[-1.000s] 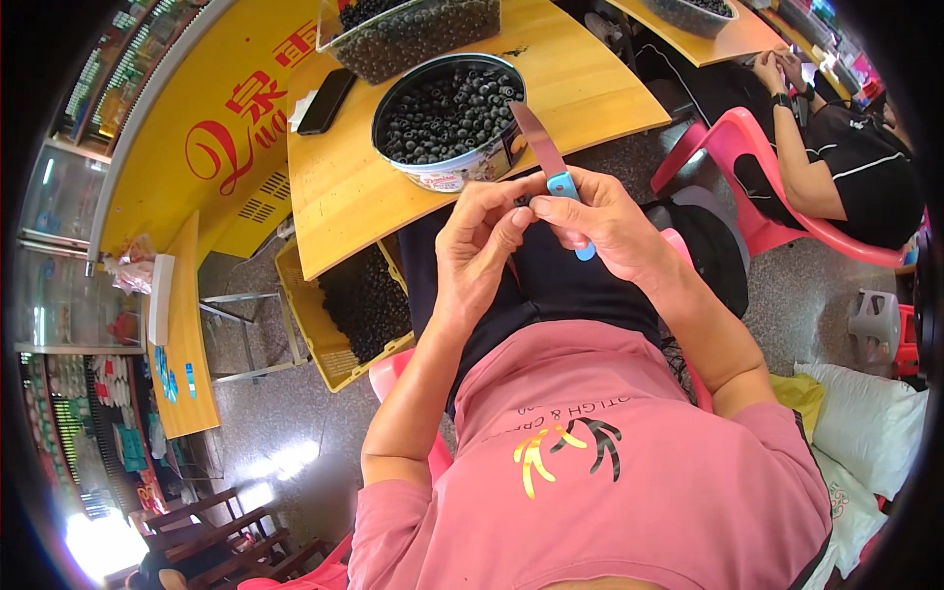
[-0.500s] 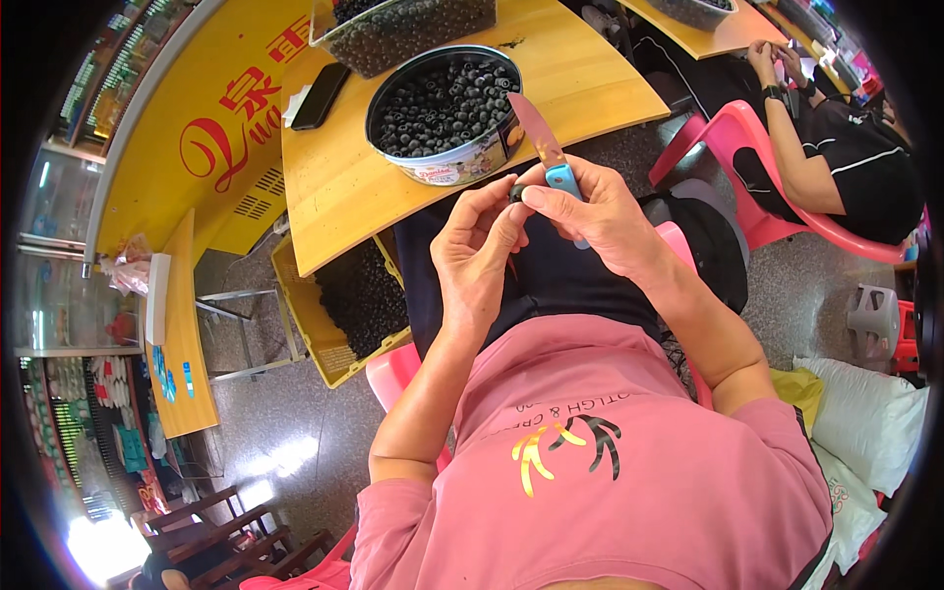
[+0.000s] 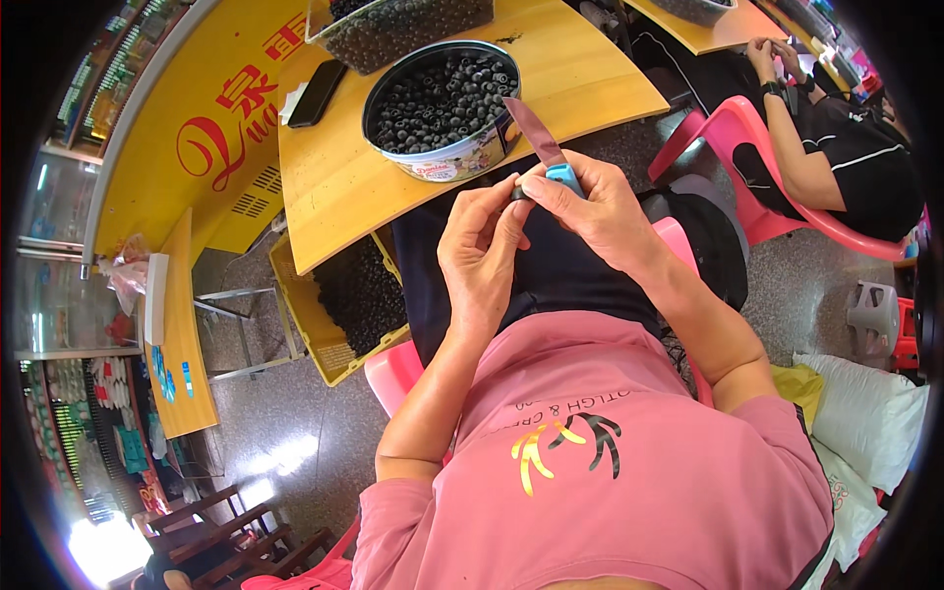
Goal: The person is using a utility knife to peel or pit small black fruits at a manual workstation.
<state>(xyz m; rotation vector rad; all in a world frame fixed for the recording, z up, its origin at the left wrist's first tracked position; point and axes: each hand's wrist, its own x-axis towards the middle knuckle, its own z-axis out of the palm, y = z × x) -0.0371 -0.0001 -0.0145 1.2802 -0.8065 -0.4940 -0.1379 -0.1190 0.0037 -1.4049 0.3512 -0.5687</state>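
Note:
My left hand (image 3: 480,236) pinches a small dark round piece (image 3: 518,194) between thumb and fingertips. My right hand (image 3: 595,202) is closed round the blue handle of a knife (image 3: 536,135), whose blade points up and to the left. My right thumb meets the dark piece, so both hands come together above my lap. Just beyond them, a round printed tub (image 3: 438,162) full of similar dark round pieces (image 3: 442,103) stands on the wooden table's near part. The fingers partly hide the held piece, and its exact kind cannot be made out.
On the yellow-brown table (image 3: 580,79) are a dark phone (image 3: 317,93) and a clear box (image 3: 408,39) of dark pieces. A yellow crate (image 3: 339,366) of them stands below. At right, another person (image 3: 836,157) sits on a pink chair (image 3: 737,147). White sacks (image 3: 865,413) lie lower right.
My left hand and forearm have shifted slightly to the right. The knife has tilted a little further left in my right hand. The dark piece stays between both hands.

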